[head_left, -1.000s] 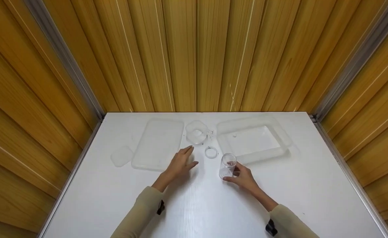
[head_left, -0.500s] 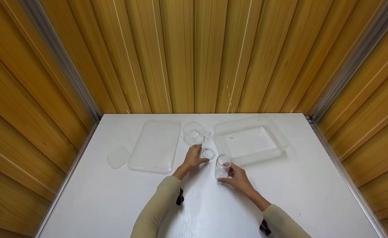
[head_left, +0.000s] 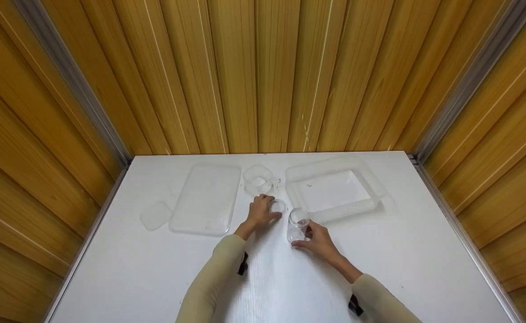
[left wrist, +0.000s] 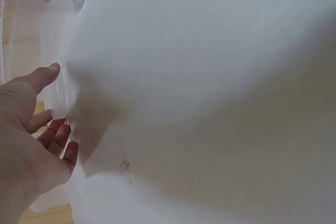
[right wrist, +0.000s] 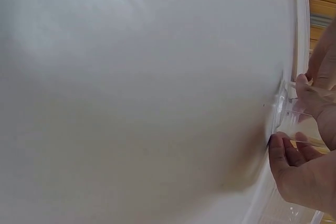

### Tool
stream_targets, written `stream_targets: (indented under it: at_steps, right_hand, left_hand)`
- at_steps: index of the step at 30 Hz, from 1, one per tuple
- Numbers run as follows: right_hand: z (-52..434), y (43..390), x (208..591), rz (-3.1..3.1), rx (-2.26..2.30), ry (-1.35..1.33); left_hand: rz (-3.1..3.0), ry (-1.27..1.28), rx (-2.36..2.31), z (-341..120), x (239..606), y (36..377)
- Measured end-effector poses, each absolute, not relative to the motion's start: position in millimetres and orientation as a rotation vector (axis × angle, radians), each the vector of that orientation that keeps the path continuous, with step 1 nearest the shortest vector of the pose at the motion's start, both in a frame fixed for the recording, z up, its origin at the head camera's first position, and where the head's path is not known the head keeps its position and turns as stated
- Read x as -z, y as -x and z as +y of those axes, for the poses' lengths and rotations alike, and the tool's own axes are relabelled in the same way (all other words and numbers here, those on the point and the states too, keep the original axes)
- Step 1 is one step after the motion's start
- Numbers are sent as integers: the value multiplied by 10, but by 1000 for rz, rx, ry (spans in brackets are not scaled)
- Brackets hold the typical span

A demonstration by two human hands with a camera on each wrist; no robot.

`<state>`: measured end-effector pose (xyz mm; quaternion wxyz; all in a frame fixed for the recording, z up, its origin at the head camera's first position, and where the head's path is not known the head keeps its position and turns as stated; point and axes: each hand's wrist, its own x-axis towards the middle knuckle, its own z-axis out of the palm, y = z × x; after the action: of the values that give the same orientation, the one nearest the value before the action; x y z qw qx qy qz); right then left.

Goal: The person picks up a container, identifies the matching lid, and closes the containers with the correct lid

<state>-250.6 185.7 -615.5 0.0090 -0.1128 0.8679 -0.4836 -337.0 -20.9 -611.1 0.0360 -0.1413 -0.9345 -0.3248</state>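
Observation:
My right hand grips a clear jar low on its side, thumb at the near side and fingers behind. The jar stands upright on the table, its mouth uncovered. In the right wrist view the jar sits between thumb and fingers of that hand. My left hand pinches a clear round ring-like lid just left of the jar. Seen from the left wrist, the lid lies between the thumb and fingers of the left hand, close to the tabletop.
Behind my hands are a clear wavy-edged bowl and an open clear rectangular box. A large translucent lid lies to the left, with a small lid beside it. Wood-patterned walls enclose the white table.
My left hand has moved right to the ring-like lid and now pinches it. The right hand still holds the jar in about the same place. The view has shifted slightly.

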Motion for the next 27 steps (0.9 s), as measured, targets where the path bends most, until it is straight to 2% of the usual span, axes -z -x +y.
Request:
stream_targets:
  at_steps: [6,14,27]
  right_hand:
    - [1823,2482,6183,2743,1517,351]
    - [1795,2454,6204,2788,1514,281]
    - [1760,2474,6240,2727,1581,348]
  left_hand:
    - [-2854,496,1057,-304,6043,3279]
    - [-2752,713,1319,-473,5840,3204]
    - [-2668,952,1263,-653,5433,2934]
